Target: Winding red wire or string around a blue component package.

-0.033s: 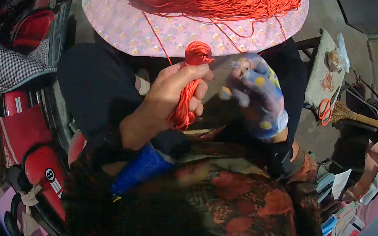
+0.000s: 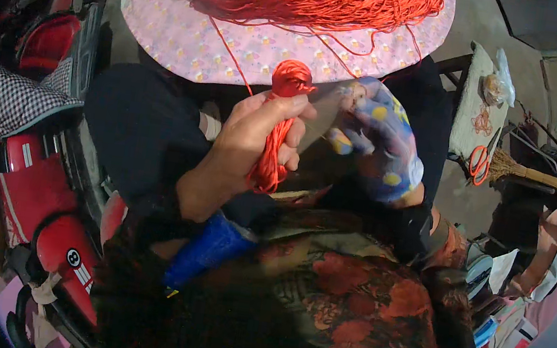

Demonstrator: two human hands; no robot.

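My left hand [image 2: 234, 133] is closed around a small hank of red cord [image 2: 270, 159]. The hank's rounded, bound head [image 2: 292, 79] sticks up above my thumb, and its loops hang below the fingers. To the right, level with it, is my right hand [image 2: 384, 142] in a blue, white and yellow patterned glove with bare fingertips. Its fingers are curled and partly blurred; whatever they pinch is hidden. Beyond both hands, a large bundle of red cord [image 2: 308, 2] lies on a pink patterned surface [image 2: 169, 40], and loose strands trail from it toward me.
On the right, a pale padded seat [image 2: 473, 108] holds a plastic bag [image 2: 500, 83]. Orange-handled scissors [image 2: 480, 165] and a straw broom [image 2: 532, 172] are beside it. Red vehicle parts [image 2: 68, 252] and a checked cloth [image 2: 21, 98] stand on the left.
My right hand has shifted slightly, its thumb a little to the right, and looks less blurred. My left hand keeps its grip on the red hank in nearly the same place.
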